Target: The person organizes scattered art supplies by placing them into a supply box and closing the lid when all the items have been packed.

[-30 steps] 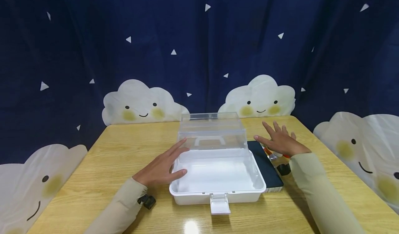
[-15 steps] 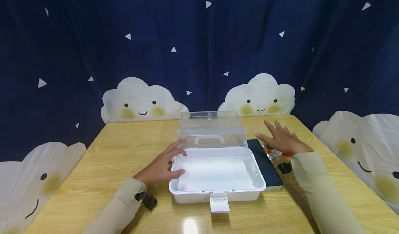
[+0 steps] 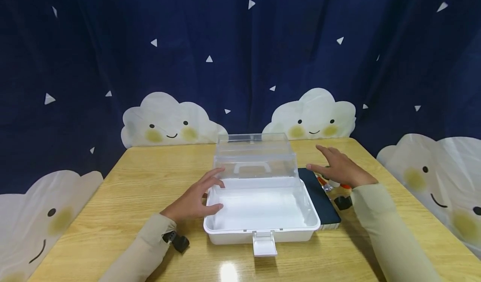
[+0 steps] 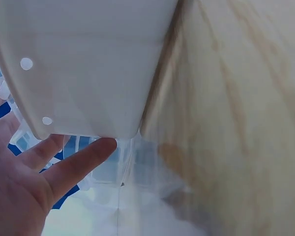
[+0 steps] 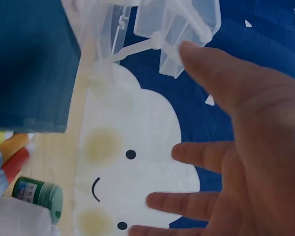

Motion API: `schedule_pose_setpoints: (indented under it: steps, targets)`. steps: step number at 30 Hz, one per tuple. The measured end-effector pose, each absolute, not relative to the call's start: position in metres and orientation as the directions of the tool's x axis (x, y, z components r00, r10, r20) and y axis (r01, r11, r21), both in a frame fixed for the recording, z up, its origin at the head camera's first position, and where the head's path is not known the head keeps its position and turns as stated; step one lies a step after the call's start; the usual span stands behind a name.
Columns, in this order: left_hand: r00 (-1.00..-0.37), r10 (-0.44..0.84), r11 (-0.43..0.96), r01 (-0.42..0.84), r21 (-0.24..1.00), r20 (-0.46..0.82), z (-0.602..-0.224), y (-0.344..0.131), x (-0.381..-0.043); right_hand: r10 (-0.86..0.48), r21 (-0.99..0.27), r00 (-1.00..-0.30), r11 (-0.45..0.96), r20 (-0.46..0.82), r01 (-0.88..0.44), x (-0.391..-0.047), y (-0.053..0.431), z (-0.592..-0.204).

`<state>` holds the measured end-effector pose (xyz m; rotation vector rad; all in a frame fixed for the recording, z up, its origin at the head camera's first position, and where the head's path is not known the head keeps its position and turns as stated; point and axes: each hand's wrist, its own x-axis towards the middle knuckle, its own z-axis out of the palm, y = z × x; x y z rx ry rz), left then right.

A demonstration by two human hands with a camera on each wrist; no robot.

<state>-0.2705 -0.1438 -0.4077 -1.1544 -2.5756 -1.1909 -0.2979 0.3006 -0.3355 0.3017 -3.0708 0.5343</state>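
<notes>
A white plastic box (image 3: 259, 209) stands in mid-table, its clear lid (image 3: 255, 154) swung up at the back and its front latch (image 3: 264, 244) hanging down. Inside, only bare white walls and floor show. My left hand (image 3: 191, 200) is at the box's left rim, thumb and fingers apart and loosely bent; in the left wrist view two fingertips come right at the box's edge. My right hand (image 3: 340, 168) hovers over small items right of a dark blue book (image 3: 319, 198), fingers extended, holding nothing.
Beside the book lie orange and red tubes (image 5: 14, 164), a green-labelled jar (image 5: 39, 194) and a white bottle-like container (image 5: 22, 219), partly hidden by my right hand in the head view. A navy curtain (image 3: 240, 56) with cloud faces hangs behind the wooden table (image 3: 158, 169).
My left hand has drawn slightly left, its fingers bending a little more. The right hand's fingers have come closer together. The box, lid and book have stayed put.
</notes>
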Motion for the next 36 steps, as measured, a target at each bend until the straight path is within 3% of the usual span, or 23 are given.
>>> schedule_pose_setpoints:
  steps: [9, 18, 26, 36]
  targets:
    - [-0.710, 0.606, 0.417, 0.668, 0.616, 0.360, -0.405, -0.146, -0.270, -0.154, -0.341, -0.988, 0.929, -0.014, -0.140, -0.287, 0.291, -0.327]
    - [-0.709, 0.607, 0.417, 0.669, 0.615, 0.359, -0.406, -0.145, -0.270, -0.170, -0.309, -0.969, 0.945, -0.181, -0.108, -0.271, 0.279, -0.323]
    - [-0.707, 0.604, 0.408, 0.671, 0.619, 0.369, -0.408, -0.145, -0.269, -0.160, -0.259, -0.962, 0.961, -0.219, -0.100, -0.271, 0.268, -0.334]
    - [-0.715, 0.598, 0.412, 0.661, 0.627, 0.361, -0.408, -0.144, -0.268, -0.161, -0.300, -0.945, 0.951, -0.283, -0.072, -0.272, 0.261, -0.341]
